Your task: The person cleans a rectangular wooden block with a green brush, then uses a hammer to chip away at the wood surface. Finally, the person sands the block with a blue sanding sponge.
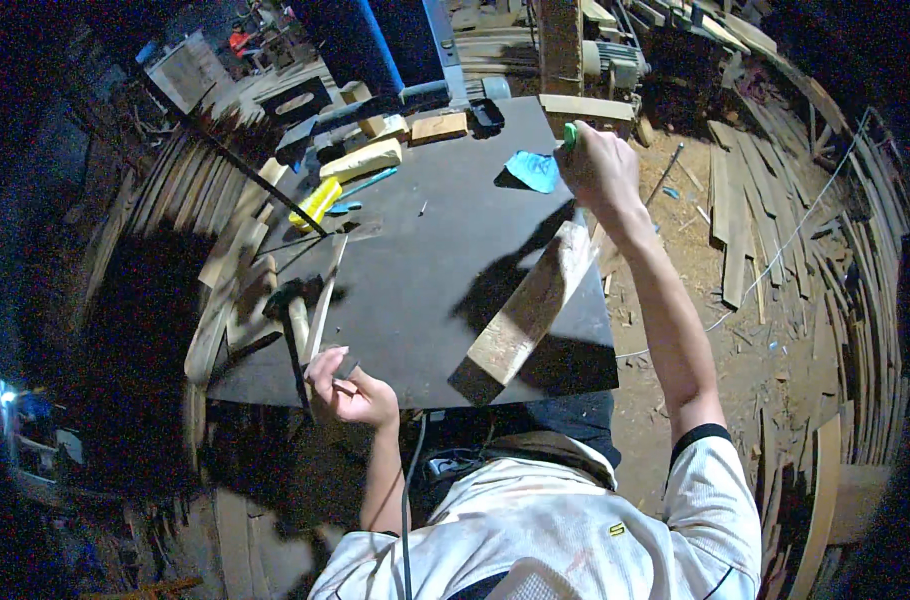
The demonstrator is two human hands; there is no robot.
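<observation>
My right hand (603, 175) is closed over a tool with a green handle end (571, 133), held at the table's right edge. The rest of that tool is mostly hidden by the fist. Just below it a rough wooden block (531, 303) lies slanted on the dark table (415, 280). At the near left edge, my left hand (355, 393) has its fingers bent in a pinch around a small dark flat piece (345, 368). Beside those fingers stand a thin wooden strip (325, 295) and a hammer (290, 294) with a dark head; whether the fingers touch the strip I cannot tell.
Toward the far side are a yellow object (316, 204), a pale wood block (363, 160), a brown block (439, 128), a small black tray (486, 117) and a blue sheet (532, 171). A dark rod (240, 158) crosses the left corner. Planks (733, 230) lie on the right floor.
</observation>
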